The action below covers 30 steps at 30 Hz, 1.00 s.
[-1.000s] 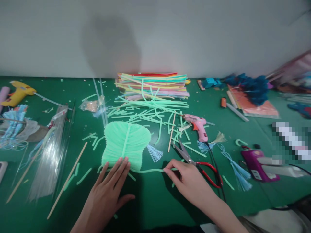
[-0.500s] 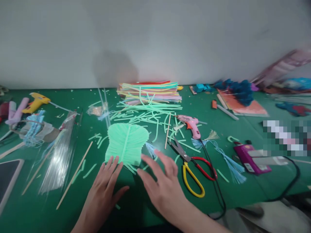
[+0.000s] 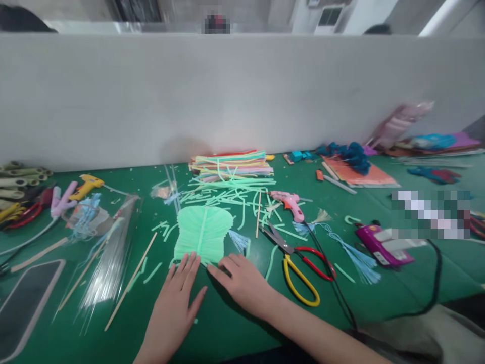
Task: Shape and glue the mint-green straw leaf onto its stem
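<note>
The mint green leaf (image 3: 203,233) lies flat on the table (image 3: 235,323), midrib running 12 to 6 o'clock, just at 12 o'clock of both hands: left hand (image 3: 177,290) and right hand (image 3: 242,280), each grip released, apparently touching its near edge.

On the table there are two hands: the left hand (image 3: 175,298) and the right hand (image 3: 242,283). There is one green leaf (image 3: 202,233). I count two glue guns, one pink (image 3: 288,203) and one yellow (image 3: 85,186). One pair of scissors (image 3: 299,263) lies here, one stack of strips (image 3: 231,164), and one phone (image 3: 26,298).
</note>
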Each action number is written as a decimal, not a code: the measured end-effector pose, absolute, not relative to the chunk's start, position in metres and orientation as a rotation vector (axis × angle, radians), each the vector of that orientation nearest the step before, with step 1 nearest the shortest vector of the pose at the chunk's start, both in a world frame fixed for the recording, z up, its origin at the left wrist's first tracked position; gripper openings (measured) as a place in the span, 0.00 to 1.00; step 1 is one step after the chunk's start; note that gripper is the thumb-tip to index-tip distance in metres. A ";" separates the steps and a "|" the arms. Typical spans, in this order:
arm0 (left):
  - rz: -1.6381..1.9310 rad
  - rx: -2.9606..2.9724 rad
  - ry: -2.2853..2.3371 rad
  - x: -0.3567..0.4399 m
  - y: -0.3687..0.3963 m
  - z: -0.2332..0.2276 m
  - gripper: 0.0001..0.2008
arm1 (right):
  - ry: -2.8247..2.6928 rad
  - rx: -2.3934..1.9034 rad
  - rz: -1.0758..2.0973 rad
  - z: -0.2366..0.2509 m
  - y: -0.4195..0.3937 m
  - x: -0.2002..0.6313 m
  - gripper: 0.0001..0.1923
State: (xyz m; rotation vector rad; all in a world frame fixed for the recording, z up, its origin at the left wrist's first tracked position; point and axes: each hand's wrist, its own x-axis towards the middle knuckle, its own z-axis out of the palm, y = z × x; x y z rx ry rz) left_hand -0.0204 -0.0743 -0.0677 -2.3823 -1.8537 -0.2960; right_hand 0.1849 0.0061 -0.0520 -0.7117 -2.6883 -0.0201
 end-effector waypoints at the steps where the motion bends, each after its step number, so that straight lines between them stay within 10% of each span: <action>1: -0.302 -2.378 -1.846 -0.020 -0.074 -0.068 0.33 | -2.700 -0.709 -0.036 -0.053 0.008 0.186 0.16; 30: -0.242 -2.341 -1.828 -0.020 -0.075 -0.076 0.33 | -2.796 -0.630 -0.086 -0.048 0.024 0.211 0.17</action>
